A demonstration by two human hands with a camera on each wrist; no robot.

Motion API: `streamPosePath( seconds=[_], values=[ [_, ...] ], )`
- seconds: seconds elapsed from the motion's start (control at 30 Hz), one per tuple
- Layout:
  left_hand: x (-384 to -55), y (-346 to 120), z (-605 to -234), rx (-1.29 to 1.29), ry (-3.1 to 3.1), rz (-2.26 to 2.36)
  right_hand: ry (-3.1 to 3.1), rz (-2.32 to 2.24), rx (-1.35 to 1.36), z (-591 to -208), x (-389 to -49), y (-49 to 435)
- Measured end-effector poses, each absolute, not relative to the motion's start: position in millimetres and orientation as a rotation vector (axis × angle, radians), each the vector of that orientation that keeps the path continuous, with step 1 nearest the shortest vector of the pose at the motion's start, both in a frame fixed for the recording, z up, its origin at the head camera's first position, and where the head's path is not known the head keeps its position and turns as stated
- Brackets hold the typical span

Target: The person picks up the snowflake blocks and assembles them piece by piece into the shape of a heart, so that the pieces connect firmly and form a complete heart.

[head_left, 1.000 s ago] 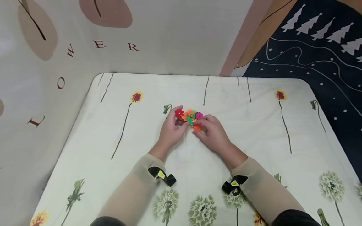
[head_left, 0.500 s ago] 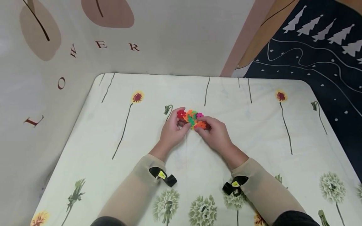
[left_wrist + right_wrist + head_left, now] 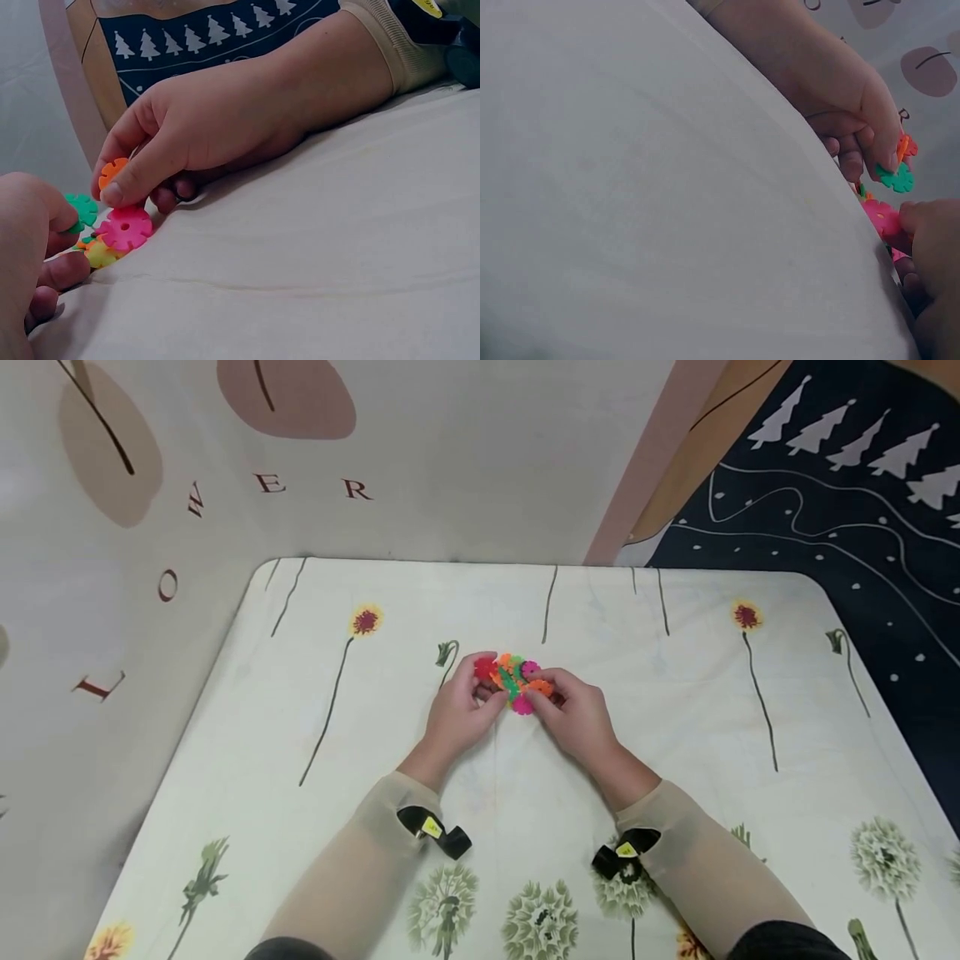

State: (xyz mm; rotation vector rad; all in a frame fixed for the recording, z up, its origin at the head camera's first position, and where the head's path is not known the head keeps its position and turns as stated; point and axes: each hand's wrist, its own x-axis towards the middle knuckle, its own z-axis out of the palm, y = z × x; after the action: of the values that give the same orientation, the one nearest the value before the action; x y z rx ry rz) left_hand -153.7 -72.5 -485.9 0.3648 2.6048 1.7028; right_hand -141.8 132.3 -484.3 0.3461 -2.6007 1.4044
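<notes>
A cluster of notched, flower-shaped plastic discs [image 3: 506,662], joined together, sits between both hands above the table. Its colours are red, orange, green, yellow and magenta. My left hand [image 3: 461,706] holds the left side, its thumb against a green disc [image 3: 82,208]. My right hand [image 3: 581,714] pinches the right side, with thumb and forefinger at an orange disc [image 3: 112,171]. Below that thumb a pink disc [image 3: 126,229] faces the person. A yellow disc [image 3: 103,255] shows lower down. Fingers hide much of the cluster's underside.
The table [image 3: 405,710] wears a white cloth printed with flowers and dandelions. Behind it hangs a pale backdrop [image 3: 480,460] with letters, and a dark cloth [image 3: 847,518] with white trees lies at the right. Both wrists carry small black cameras [image 3: 453,842].
The cluster has been turned in the hands: a magenta disc now shows at the bottom, and the orange disc sits higher and further right. Both hands have shifted slightly right.
</notes>
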Motion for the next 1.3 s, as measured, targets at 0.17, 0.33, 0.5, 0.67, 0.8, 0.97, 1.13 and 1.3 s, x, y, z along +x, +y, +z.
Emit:
streamPosePath(
  seconds=[0.17, 0.33, 0.5, 0.67, 0.8, 0.97, 1.13, 1.3],
  values=[
    [-152.2, -72.8, -488.3, 0.381, 2.622, 1.675, -2.569, 1.453, 0.33, -487.6, -140.7, 133.5],
    [-152.5, -73.2, -490.4, 0.39, 2.638, 1.662, -2.513, 1.548, 0.32, -488.8, -141.4, 133.6],
    [-153.3, -73.1, -489.9, 0.395, 2.644, 1.668, -2.466, 1.633, 0.369, -486.7, -142.1, 133.3],
    [-153.5, -73.3, -489.1, 0.403, 2.655, 1.675, -2.455, 1.599, 0.413, -487.2, -143.3, 134.6],
    [-153.4, -73.2, -488.2, 0.408, 2.666, 1.666, -2.457, 1.573, 0.42, -488.1, -143.4, 135.1],
    [-153.2, -73.6, -488.0, 0.408, 2.671, 1.649, -2.423, 1.621, 0.463, -487.4, -142.9, 134.8],
    [-153.5, -74.2, -488.0, 0.424, 2.668, 1.656, -2.406, 1.643, 0.492, -486.5, -143.1, 134.7],
    [-154.6, -75.2, -488.7, 0.427, 2.653, 1.663, -2.411, 1.633, 0.523, -486.0, -143.4, 134.3]
  ],
)
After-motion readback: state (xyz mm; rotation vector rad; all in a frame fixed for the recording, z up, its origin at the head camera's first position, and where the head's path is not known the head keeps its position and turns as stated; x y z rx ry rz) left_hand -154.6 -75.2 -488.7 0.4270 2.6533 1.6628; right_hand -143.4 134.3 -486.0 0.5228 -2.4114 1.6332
